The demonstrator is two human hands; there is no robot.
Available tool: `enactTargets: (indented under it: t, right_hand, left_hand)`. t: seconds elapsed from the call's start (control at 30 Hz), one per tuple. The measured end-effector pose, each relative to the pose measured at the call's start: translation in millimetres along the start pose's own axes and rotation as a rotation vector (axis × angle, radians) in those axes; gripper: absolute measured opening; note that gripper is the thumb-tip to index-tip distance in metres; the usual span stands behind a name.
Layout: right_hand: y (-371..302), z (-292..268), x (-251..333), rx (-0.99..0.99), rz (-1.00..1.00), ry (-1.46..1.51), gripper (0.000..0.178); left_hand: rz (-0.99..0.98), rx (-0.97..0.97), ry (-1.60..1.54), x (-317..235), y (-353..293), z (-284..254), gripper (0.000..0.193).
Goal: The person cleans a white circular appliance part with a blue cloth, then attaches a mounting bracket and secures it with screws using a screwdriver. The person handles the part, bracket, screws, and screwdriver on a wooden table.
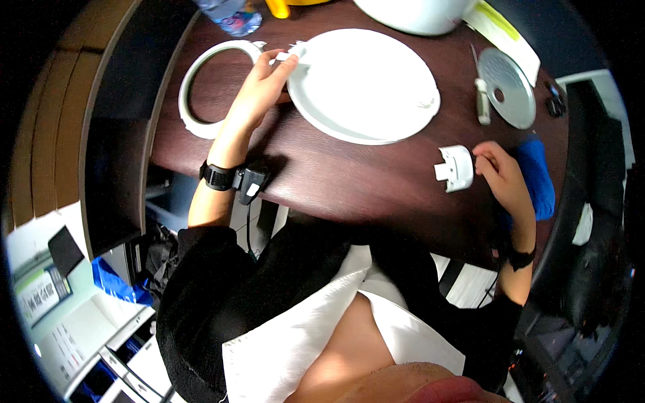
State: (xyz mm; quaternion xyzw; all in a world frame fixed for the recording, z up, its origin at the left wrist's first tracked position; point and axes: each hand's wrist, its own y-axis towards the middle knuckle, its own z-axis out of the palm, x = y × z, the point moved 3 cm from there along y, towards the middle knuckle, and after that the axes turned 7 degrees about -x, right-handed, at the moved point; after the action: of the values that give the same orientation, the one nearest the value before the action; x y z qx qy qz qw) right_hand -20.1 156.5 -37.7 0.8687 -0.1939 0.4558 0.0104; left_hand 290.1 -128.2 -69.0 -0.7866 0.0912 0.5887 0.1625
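Note:
Up at the left edge of a large round white plastic dish (366, 87), my left hand (259, 91) pinches a small white plastic piece (285, 56) between thumb and fingers. Whether that piece joins the dish's rim I cannot tell. A white ring (188, 94) lies just left of that hand. On the right, my right hand (505, 180) is loosely curled, thumb and index finger apart. Its fingertips come right to the edge of a curved white plastic part (458, 168) with a square tab; firm contact is not visible.
Beyond the right hand lie a screwdriver (482, 104), a grey perforated disc (508, 87) and a blue cloth-like item (537, 178). A white tub (423, 17) and a clear bottle (235, 19) stand at the back. A raised panel (124, 121) borders the table's left side.

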Motion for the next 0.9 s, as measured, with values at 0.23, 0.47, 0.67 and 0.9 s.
enactTargets:
  t: [0.23, 0.47, 0.67, 0.9]
  right_hand:
    - [0, 8, 2, 0.048, 0.017, -0.041, 0.012]
    - [-6, -9, 10, -0.016, 0.035, -0.112, 0.013]
    - [-15, -35, 4, -0.133, 0.098, -0.133, 0.013]
    - [3, -40, 5, -0.129, 0.058, -0.104, 0.015]
  left_hand:
    - [0.639, -0.079, 0.600, -32, 44, -55, 0.034]
    - [0.780, 0.124, 0.856, -24, 77, -17, 0.030]
    - [0.901, 0.162, 0.852, -18, 89, -4, 0.019]
    - [0.727, 0.096, 0.826, -29, 85, -17, 0.014]
